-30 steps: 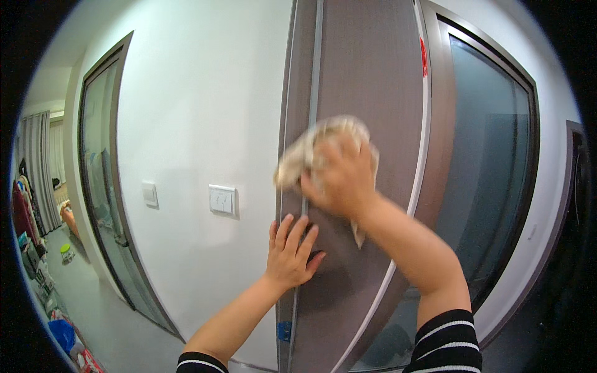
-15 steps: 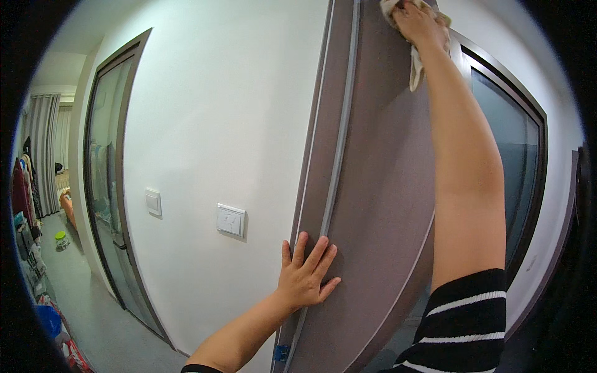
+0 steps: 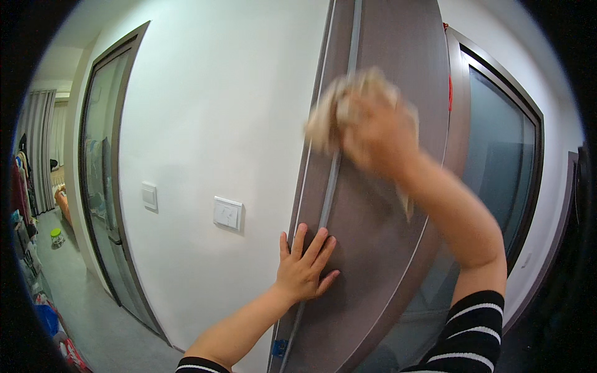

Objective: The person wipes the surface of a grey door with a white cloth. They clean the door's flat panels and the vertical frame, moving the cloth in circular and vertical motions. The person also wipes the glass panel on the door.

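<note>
A tall brownish-grey door (image 3: 379,242) stands before me, with a pale vertical seal strip (image 3: 344,124) along its frame side. My left hand (image 3: 303,267) lies with fingers spread across the strip and the door's edge, low down, holding nothing. Higher up, my right hand (image 3: 379,133) is closed on a beige cloth (image 3: 367,90), both smeared by motion. The cloth is over the strip and the upper door face, and one end of it hangs below the wrist. Whether it presses on the surface is hard to tell.
Two white wall switches (image 3: 228,214) sit on the white wall left of the frame. Further left is a glass door (image 3: 106,180), then a passage with clothes, a grey curtain (image 3: 40,149) and a blue container (image 3: 46,319). A second glazed door (image 3: 500,143) stands at the right.
My right hand has swept the cloth down and left, from the door's top to the strip, and the elbow has bent. My left hand stays in place on the edge.
</note>
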{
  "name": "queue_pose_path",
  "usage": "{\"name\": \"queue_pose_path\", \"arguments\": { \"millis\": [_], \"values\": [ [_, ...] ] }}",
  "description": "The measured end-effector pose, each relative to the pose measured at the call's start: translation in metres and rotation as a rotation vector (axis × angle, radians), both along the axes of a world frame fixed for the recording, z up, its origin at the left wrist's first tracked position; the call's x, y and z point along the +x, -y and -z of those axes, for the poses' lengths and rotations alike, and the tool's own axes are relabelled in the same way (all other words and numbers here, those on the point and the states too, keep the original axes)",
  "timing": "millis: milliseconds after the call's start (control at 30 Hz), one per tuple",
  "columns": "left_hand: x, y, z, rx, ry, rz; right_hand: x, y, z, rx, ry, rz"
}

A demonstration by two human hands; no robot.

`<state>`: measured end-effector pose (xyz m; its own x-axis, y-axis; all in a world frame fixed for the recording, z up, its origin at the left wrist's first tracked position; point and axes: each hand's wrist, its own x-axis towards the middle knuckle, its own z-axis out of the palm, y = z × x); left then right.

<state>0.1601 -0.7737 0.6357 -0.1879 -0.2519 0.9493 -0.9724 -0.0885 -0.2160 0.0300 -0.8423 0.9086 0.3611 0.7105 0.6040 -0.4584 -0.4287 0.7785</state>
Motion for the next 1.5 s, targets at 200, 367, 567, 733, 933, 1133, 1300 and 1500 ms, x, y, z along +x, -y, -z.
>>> {"name": "queue_pose_path", "arguments": {
  "millis": [200, 367, 567, 733, 933, 1133, 1300, 1500],
  "values": [
    [0.003, 0.005, 0.005, 0.008, 0.004, -0.011, 0.022, -0.043, -0.147, 0.288, 0.266, 0.010],
    [-0.001, 0.006, 0.005, 0.015, -0.004, -0.009, 0.045, -0.026, -0.123, 0.340, 0.147, 0.226],
    [-0.003, 0.002, 0.003, 0.033, -0.056, -0.015, 0.014, -0.013, 0.032, -0.085, -0.667, 0.135],
    [-0.010, 0.004, 0.002, 0.024, -0.032, -0.007, -0.040, 0.083, -0.146, 0.186, 0.277, 0.034],
    [-0.009, 0.001, 0.002, 0.032, -0.024, -0.037, -0.087, 0.081, -0.162, 0.308, 0.490, 0.158],
    [-0.003, -0.002, 0.004, -0.006, -0.023, -0.094, -0.060, 0.061, 0.060, 0.138, 0.096, 0.077],
    [-0.020, -0.005, -0.003, -0.019, -0.037, -0.032, -0.098, 0.079, 0.213, -0.115, -0.665, -0.051],
    [-0.045, 0.001, -0.028, -0.132, -0.055, -0.055, -0.103, 0.121, 0.039, -0.046, 0.038, -0.112]
  ]
}}
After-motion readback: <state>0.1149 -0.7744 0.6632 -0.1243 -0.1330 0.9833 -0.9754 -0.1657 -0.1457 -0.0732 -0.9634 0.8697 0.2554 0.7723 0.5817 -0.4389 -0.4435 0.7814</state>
